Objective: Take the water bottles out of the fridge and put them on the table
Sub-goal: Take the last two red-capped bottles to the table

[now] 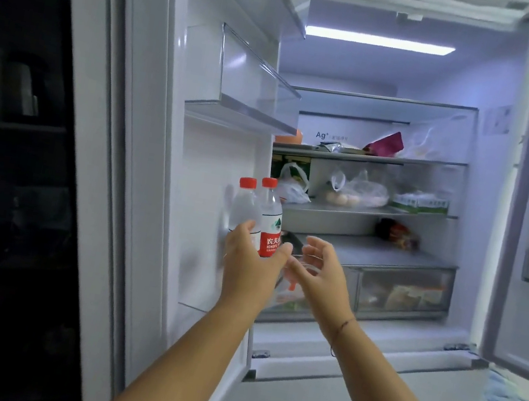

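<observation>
Standing upright and pressed side by side, the two water bottles (pixel 256 211) are held up by the left hand (pixel 251 262) in front of the inner face of the fridge's left door (pixel 198 172), right at the edge of the lit compartment. Both have red caps (pixel 248 182). The one on the right shows a red and white label, while the one on the left shows only clear plastic above the fingers. The left hand grips the pair low down, with the thumb curled across the red label and the fingers wrapped round the outer side of the left bottle. The right hand (pixel 321 271) hovers just beside them, close to the left thumb, its fingers loosely curved and apart, its palm turned toward the bottles, holding nothing. A thin dark thread (pixel 341 327) circles the right wrist. The fridge (pixel 454 85) stands with both doors swung wide. Above the bottles a clear door bin (pixel 255 95) juts from the left door. On the glass shelves inside lie a purple packet (pixel 386 142), a clear bag of eggs (pixel 354 193), a white plastic bag (pixel 293 185) and a green and white carton (pixel 419 201); below them sits a clear drawer (pixel 405 288) whose contents are too blurred to tell
</observation>
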A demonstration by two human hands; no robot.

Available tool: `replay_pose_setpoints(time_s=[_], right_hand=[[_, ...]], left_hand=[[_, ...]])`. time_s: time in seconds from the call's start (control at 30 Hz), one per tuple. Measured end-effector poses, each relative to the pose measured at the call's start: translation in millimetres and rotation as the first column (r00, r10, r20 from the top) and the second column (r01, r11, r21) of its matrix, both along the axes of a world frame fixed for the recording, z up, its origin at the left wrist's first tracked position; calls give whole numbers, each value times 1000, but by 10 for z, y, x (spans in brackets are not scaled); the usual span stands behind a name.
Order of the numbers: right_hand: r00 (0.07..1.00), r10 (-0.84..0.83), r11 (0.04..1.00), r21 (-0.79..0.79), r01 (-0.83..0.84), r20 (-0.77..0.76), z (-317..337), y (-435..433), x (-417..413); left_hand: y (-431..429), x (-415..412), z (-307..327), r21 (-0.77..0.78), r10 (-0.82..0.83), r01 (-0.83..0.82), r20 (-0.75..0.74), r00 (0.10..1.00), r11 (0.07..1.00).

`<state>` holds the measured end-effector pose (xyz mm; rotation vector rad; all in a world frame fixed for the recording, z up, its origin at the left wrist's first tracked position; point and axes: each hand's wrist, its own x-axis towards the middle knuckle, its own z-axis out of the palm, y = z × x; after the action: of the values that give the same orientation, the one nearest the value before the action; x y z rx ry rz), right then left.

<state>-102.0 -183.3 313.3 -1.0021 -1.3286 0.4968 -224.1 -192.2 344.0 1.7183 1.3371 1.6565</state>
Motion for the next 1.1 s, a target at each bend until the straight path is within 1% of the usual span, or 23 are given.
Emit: replay_pose_setpoints(time_s=[0.13,0.23,0.4,0.47,0.53,0.67,0.8,0.97,1.1], right_hand=[[998,58,998,2,-58,30,80,415,70],[987,144,990,-17,-143,68,132,720,134],[953,279,960,-47,-275,115,192,1226,216],[933,337,941,-60,-332,129,203,1391,244],[904,406,913,-92,-397,130,198,1566,284],[817,565,823,-149,-548,114,163,1835,321],[771,625,779,-161,-606,122,126,1972,314],[750,646,762,-179,-622,142,128,2055,330],[744,649,759,-201,-619,161,152,2087,357]], left_hand=[[349,57,46,-1,124,-124,16,992,992],[548,58,65,-17,215,-215,-6,977,976],[829,155,39,-87,317,-316,0,948,945],[938,193,1,-126,343,-335,48,938,934],[1032,218,-36,-129,389,-377,84,917,917],[1141,243,-47,-133,489,-476,90,868,869],[1208,225,-87,-187,526,-510,52,849,840],[1202,225,-78,-265,529,-505,21,849,821],[1127,244,-51,-279,482,-441,97,871,853]])
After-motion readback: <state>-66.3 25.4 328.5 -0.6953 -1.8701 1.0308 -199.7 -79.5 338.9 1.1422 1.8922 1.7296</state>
